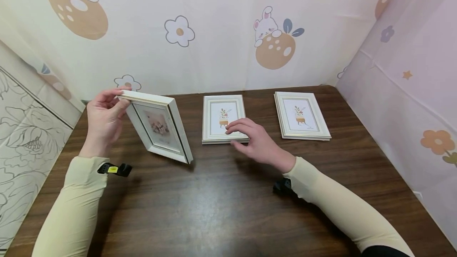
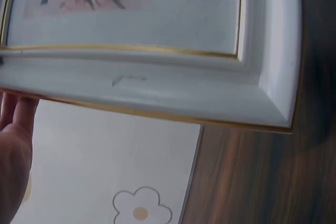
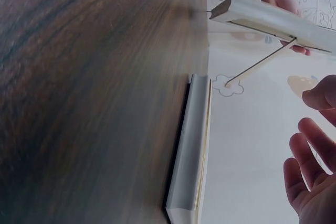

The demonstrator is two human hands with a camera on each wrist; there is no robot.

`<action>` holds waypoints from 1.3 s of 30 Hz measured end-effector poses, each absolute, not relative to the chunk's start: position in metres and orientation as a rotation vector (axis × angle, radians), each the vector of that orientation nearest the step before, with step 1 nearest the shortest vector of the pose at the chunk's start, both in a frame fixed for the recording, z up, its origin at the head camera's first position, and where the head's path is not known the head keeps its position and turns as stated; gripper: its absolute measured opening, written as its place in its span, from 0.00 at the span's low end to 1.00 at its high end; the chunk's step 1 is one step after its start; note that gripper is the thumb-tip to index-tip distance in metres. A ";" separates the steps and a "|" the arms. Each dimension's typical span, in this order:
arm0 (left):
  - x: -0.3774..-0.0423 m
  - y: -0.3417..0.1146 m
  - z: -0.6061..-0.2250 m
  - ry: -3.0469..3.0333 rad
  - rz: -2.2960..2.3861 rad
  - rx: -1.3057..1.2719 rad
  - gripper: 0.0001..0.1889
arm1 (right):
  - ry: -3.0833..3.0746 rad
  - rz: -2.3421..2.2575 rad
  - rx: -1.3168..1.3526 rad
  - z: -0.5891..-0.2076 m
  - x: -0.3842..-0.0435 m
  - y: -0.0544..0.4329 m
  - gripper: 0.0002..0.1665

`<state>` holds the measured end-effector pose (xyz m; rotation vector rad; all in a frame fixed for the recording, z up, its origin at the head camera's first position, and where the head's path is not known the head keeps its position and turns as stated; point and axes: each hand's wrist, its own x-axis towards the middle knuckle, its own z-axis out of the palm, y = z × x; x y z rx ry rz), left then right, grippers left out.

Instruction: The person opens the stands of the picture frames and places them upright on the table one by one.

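My left hand (image 1: pixel 104 120) grips the upper left corner of a white picture frame (image 1: pixel 148 148) that holds a pink flower picture. The frame is tilted, one lower corner close to the table; in the left wrist view its gold-lined border (image 2: pixel 173 90) fills the top. Behind this frame, the right wrist view shows a thin support leg (image 3: pixel 260 62) swung out from the back. My right hand (image 1: pixel 255 140), fingers loosely bent and holding nothing, is over the lower right corner of a second white picture frame (image 1: pixel 208 120) with a potted-plant print. Whether it touches that frame is unclear.
Further right on the brown wooden table (image 1: pixel 214 205) lies another white picture frame (image 1: pixel 303 116), seemingly stacked on one beneath. A patterned cloth wall (image 1: pixel 214 62) stands along the back, and another cloth wall (image 1: pixel 400 102) on the right. A floral panel (image 1: pixel 28 150) borders the left side.
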<state>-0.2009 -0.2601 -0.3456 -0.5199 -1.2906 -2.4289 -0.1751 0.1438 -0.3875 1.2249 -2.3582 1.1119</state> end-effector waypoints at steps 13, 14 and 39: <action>-0.206 -0.275 -0.343 -1.332 -2.171 -0.113 0.20 | -2.349 1.135 1.208 -0.390 -0.177 0.145 0.15; -0.207 -0.276 -0.343 -1.339 -2.148 -0.080 0.20 | -2.348 1.134 1.207 -0.390 -0.178 0.145 0.15; -0.221 -0.289 -0.357 -1.558 -1.858 0.167 0.13 | -2.410 1.147 1.151 -0.392 -0.183 0.156 0.20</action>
